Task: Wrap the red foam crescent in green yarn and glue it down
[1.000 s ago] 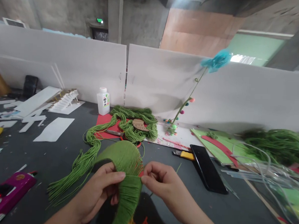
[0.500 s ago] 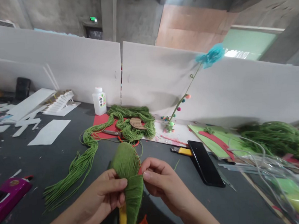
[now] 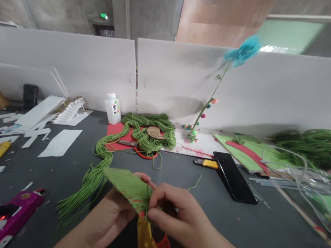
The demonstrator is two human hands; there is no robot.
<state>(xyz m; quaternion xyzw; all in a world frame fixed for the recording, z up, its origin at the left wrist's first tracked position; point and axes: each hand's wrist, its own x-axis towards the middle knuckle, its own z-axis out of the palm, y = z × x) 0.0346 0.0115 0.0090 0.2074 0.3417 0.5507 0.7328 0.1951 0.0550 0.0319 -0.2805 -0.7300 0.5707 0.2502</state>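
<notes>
My left hand (image 3: pixel 119 210) is closed around a green yarn-wrapped piece (image 3: pixel 129 185), its fingertips showing behind the far edge. A little red shows through the strands along the near edge. At the right end of this piece, my right hand (image 3: pixel 174 209) pinches the green yarn between thumb and forefinger. Just below the hands is a yellow glue gun (image 3: pixel 145 239) with an orange trigger, partly hidden. A loose bundle of green yarn (image 3: pixel 96 176) trails over the table behind my left hand, running to a skein (image 3: pixel 164 138) on red card.
Scissors (image 3: pixel 128 143) lie by the skein. A white bottle (image 3: pixel 113 108), a yellow cutter (image 3: pixel 208 163), a black phone (image 3: pixel 235 177) and a blue-topped yarn flower (image 3: pixel 205 107) stand or lie around. At left are a purple device (image 3: pixel 19 212) and white board scraps (image 3: pixel 35 117).
The green piece has turned from upright to nearly flat, its edge now facing me. My left hand has moved beneath and behind it; my right hand still pinches at its right side.
</notes>
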